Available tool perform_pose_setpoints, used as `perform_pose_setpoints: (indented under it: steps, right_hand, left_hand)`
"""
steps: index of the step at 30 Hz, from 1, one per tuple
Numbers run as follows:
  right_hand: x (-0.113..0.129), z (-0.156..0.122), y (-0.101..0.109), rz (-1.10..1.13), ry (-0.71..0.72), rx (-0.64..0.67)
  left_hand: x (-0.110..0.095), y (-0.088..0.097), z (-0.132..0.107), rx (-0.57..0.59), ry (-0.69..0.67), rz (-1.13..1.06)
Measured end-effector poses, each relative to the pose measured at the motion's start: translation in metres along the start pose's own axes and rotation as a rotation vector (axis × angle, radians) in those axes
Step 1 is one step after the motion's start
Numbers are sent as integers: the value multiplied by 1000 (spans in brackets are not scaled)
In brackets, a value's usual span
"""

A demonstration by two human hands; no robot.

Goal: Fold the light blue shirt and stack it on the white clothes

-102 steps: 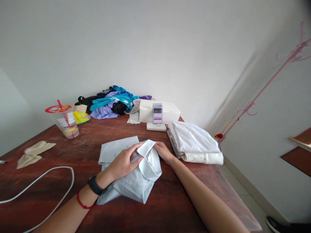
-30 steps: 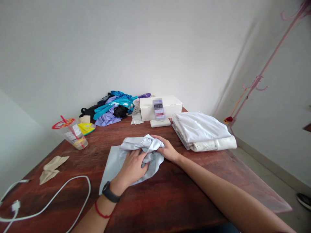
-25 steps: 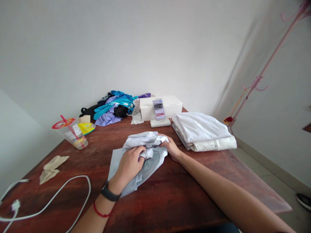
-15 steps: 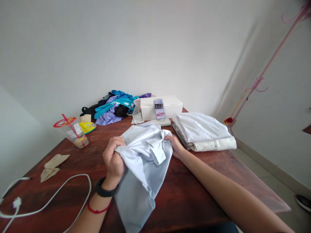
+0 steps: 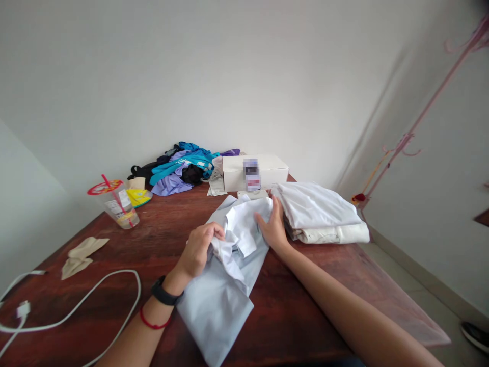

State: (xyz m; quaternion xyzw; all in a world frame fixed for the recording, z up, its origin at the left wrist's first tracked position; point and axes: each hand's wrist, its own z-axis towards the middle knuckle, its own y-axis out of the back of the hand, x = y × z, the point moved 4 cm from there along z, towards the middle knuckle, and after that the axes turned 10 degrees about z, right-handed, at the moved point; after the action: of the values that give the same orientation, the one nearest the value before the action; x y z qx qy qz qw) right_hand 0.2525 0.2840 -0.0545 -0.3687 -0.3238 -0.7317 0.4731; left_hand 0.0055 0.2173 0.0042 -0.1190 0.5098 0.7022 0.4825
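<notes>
A pale grey-white shirt (image 5: 225, 300) lies bunched on the dark wooden table, its far part crumpled and its near end spread toward me. My left hand (image 5: 198, 250) is closed on a fold of its crumpled part. On the shirt's right edge rests my right hand (image 5: 274, 224), thumb apart and fingers stretched along the far side. A stack of folded white clothes (image 5: 321, 206) lies just right of that hand, close to its fingers.
Behind the shirt is a white box (image 5: 271, 171). A heap of blue, purple and black clothes (image 5: 183, 168) lies at the back left. Nearer left are a plastic cup with a straw (image 5: 120, 206), a tan napkin (image 5: 82, 257) and a white cable (image 5: 76, 322). A pink coat stand (image 5: 435, 97) rises at right.
The lifted part of the shirt has come down and bunched up. My left hand has moved right and inward. My right hand has loosened from a pinch into spread fingers.
</notes>
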Motion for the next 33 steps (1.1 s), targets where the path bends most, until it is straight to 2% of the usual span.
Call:
perform_pose_setpoints:
  steps: [2,4,7,9,13,20,24,27,33]
  right_hand:
    - [24,-7,-3,-70,177,95]
    - [43,-18,-12,-87,277,291]
    - [52,-34,-29,-159,244,582]
    - [47,-40,-36,-261,186,666]
    - [32,-37,-37,-329,86,659]
    - [22,-33,-39,-339,27,712]
    - [20,-34,-40,-257,87,729]
    - [19,-34,-40,-161,129,801]
    - [23,-35,-37,-122,189,867]
  left_hand:
    - [-2,-5,0,44,-25,115]
    - [0,-10,1,89,-10,204]
    - [5,-17,1,167,48,244]
    - [9,-21,0,220,79,254]
    - [14,-25,-1,254,113,333]
    - [19,-21,-1,167,149,374]
    - [25,-19,2,164,190,406]
    - [29,-18,3,160,223,436]
    - [36,-12,4,78,262,373]
